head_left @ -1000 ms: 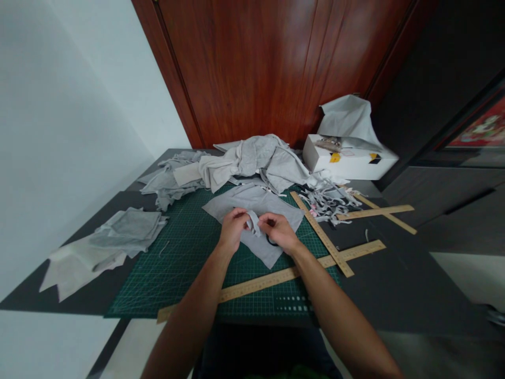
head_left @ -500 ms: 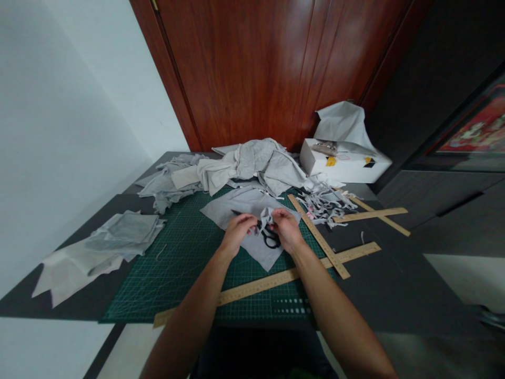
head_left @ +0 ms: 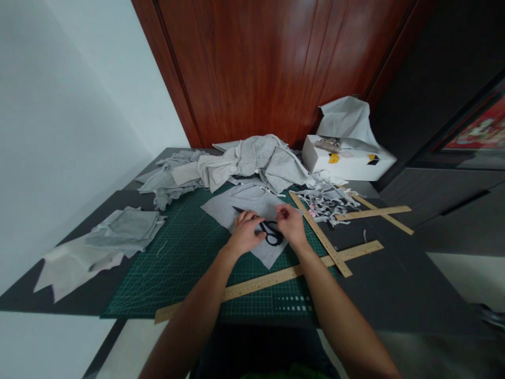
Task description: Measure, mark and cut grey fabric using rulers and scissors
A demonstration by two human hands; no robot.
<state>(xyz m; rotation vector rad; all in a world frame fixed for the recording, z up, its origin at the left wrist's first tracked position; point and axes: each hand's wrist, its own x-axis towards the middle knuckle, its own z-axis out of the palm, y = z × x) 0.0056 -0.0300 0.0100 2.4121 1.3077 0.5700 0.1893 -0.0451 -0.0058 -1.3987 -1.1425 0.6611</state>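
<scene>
The left hand lies over scissors on cloth, the right hand apart at their three o'clock, both grips unclear.

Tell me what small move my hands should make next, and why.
Perhaps slip your right hand into the handles of the black scissors: the loops sit right beside it, while your left hand lies over the scissors' middle, on the gray cloth.
</scene>
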